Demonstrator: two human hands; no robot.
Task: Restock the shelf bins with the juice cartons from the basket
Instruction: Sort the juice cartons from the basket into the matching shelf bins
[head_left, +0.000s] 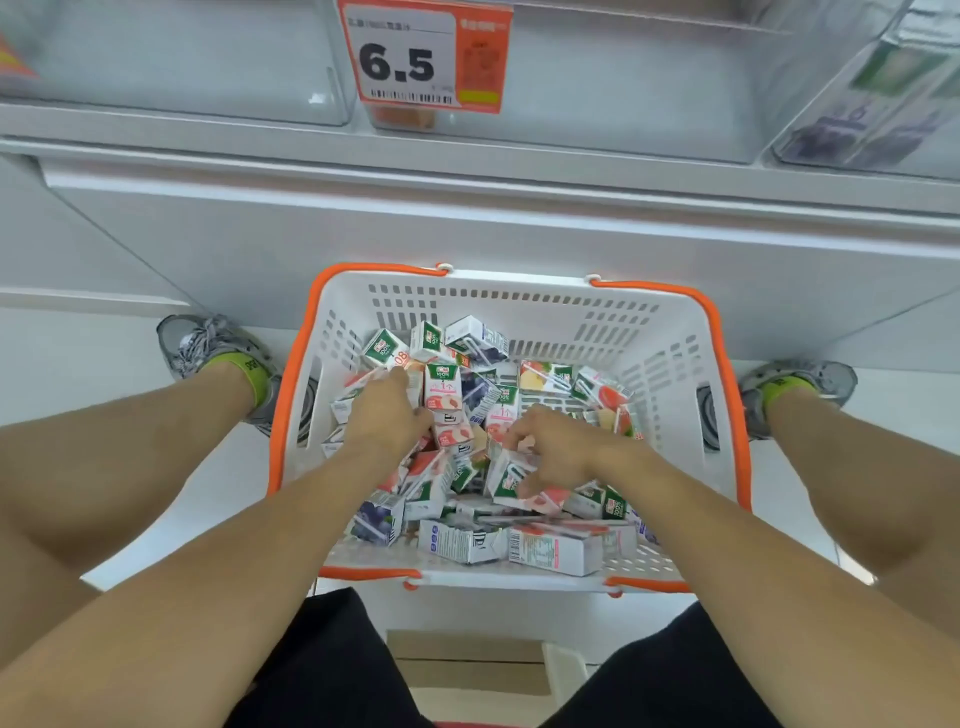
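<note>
Both hands reach into the white slotted plastic basket with orange rim, which sits on the floor between the feet, below the clear shelf bins at twelve o'clock. The left hand curls its fingers round a carton at ten o'clock of the small juice cartons, apparently to gather it. The right hand pinches a pink-and-white carton at five o'clock, probably for lifting.

Orange price tag reading 6.5, grey sneakers, black shorts
</note>
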